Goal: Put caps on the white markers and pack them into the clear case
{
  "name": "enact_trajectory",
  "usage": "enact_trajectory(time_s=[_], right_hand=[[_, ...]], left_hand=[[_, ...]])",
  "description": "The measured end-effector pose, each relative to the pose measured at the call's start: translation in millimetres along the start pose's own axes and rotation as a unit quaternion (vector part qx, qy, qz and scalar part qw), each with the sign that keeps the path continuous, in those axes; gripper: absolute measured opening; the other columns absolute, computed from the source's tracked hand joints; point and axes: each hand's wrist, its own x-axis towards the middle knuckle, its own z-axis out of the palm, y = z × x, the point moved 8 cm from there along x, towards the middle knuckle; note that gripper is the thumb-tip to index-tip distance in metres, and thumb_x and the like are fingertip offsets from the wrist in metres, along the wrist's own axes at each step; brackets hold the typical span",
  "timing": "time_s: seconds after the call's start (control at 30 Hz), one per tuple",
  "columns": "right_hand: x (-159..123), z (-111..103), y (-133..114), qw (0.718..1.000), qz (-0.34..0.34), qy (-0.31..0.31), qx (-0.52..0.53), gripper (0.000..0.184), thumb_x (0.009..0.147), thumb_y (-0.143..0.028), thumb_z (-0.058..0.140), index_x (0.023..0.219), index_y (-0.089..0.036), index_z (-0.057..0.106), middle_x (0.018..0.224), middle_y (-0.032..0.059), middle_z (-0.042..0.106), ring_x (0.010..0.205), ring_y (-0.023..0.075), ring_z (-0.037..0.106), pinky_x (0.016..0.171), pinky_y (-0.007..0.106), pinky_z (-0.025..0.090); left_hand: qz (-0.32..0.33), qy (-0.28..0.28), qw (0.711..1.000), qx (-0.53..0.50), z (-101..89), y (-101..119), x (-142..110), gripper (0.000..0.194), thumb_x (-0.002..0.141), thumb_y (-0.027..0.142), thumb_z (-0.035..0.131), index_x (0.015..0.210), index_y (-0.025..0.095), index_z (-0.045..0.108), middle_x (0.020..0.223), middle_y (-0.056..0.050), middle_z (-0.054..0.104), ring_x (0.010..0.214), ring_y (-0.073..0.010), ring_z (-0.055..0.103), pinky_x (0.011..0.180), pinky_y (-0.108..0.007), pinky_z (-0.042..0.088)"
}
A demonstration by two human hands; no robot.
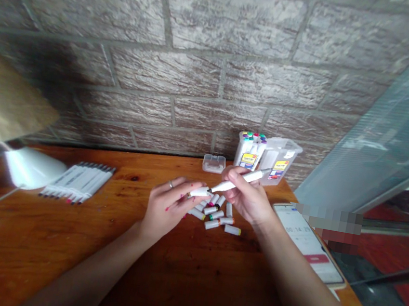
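My right hand (246, 195) grips a white marker (241, 180) slanting down to the left, its dark tip bare. In my left hand (169, 205) is a white marker cap (199, 192), pinched between the fingers, with its end close to that tip. I cannot tell whether tip and cap touch. Pinkish-red spots mark the left hand's fingers. Below and between the hands lies a loose pile of white marker caps (216, 216) with coloured ends, partly hidden by the left hand. To the left, several white markers (78, 181) lie side by side in a row.
At the wall stand a clear case full of markers (251, 151) and an open clear case (280, 158), beside a small clear lid (213, 163). A phone showing a timer (308, 240) lies at the right edge. A white lamp (31, 167) with a cord is left.
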Motion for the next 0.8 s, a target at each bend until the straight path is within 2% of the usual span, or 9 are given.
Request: enact_trajectory(time_s=[0.2,0.4,0.6,0.7,0.8], right_hand=[[0,6,-3,0.999,-0.029,-0.011,-0.028,0.036,0.066,-0.047,0.085,0.064,-0.018,0.065,0.054,-0.0043,0.060,0.040,0.0058,0.049,0.036,0.017,0.039],[1,-2,-6,0.995,-0.066,0.028,-0.072,0.031,0.072,-0.048,0.081,0.070,-0.019,0.069,0.052,-0.0034,0.060,0.042,0.0071,0.051,0.039,0.018,0.040],[4,-18,-17,0.984,-0.126,0.085,-0.093,0.028,0.078,-0.046,0.077,0.073,-0.020,0.069,0.055,-0.0042,0.059,0.043,0.0055,0.046,0.039,0.018,0.035],[5,-19,-17,0.988,-0.108,0.088,-0.072,0.033,0.075,-0.049,0.079,0.069,-0.019,0.067,0.054,-0.0044,0.057,0.043,0.0053,0.046,0.038,0.018,0.034],[5,-14,-12,0.994,-0.076,0.075,-0.030,0.035,0.071,-0.049,0.081,0.065,-0.018,0.065,0.060,-0.0028,0.062,0.043,0.0048,0.047,0.036,0.017,0.036]], left_hand=[[0.002,0.004,1.000,0.014,-0.3,-1,-3,0.018,0.081,0.016,0.076,0.099,0.018,0.075,0.087,-0.005,0.078,0.070,-0.0125,0.072,0.068,-0.020,0.058],[0.010,0.016,0.999,0.027,-1.3,-6,-6,0.020,0.081,0.018,0.077,0.100,0.018,0.075,0.087,-0.005,0.079,0.068,-0.0122,0.072,0.068,-0.020,0.059],[0.006,0.042,0.999,0.028,-5.4,-6,-3,0.016,0.080,0.019,0.078,0.095,0.017,0.076,0.087,-0.005,0.079,0.067,-0.0124,0.072,0.070,-0.020,0.059],[0.005,0.025,0.999,0.027,-3.2,-4,-3,0.019,0.079,0.018,0.079,0.098,0.016,0.075,0.087,-0.005,0.079,0.068,-0.0117,0.071,0.070,-0.019,0.058],[0.001,0.019,0.999,0.026,-2.9,-4,-2,0.019,0.080,0.018,0.078,0.098,0.016,0.075,0.086,-0.005,0.078,0.065,-0.0104,0.069,0.068,-0.018,0.057]])
